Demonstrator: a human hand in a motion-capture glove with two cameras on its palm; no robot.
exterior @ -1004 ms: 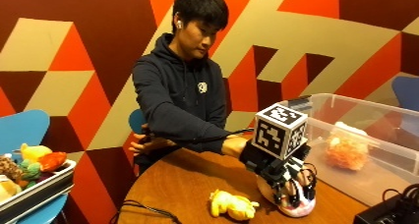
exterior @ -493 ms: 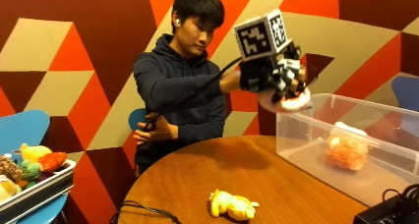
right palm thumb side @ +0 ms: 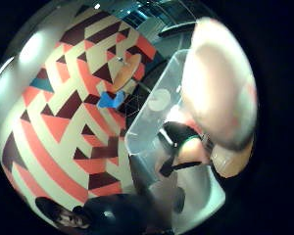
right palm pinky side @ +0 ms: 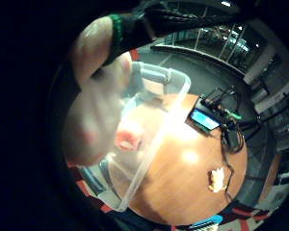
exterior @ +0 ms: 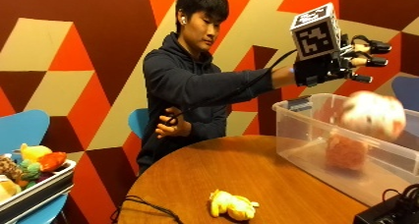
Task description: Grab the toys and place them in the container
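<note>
My gloved right hand [exterior: 334,66] is held out high over the clear plastic container [exterior: 308,135], with its fingers [exterior: 368,62] spread and nothing in them. A pink-and-white plush toy [exterior: 373,115] is in mid-air just below the hand, over the container's opening. It fills much of both palm views [right palm pinky side: 96,110] [right palm thumb side: 220,93]. An orange plush toy [exterior: 345,153] lies inside the container [right palm pinky side: 149,144], also seen from the palm [right palm pinky side: 128,139]. A yellow plush toy [exterior: 231,205] lies on the round wooden table [exterior: 196,175], and shows small on it in the palm view [right palm pinky side: 216,179].
A tray [exterior: 39,192] with several plush toys stands at the left beside a blue chair [exterior: 23,128]. A black device [exterior: 393,214] sits at the table's right edge, by the container. A cable [exterior: 147,207] lies on the near table edge. The bare left hand [exterior: 171,126] rests at the person's waist.
The hand rose from the table with the pink-and-white toy, moved over the container and opened. The toy has left the fingers and is dropping toward the container.
</note>
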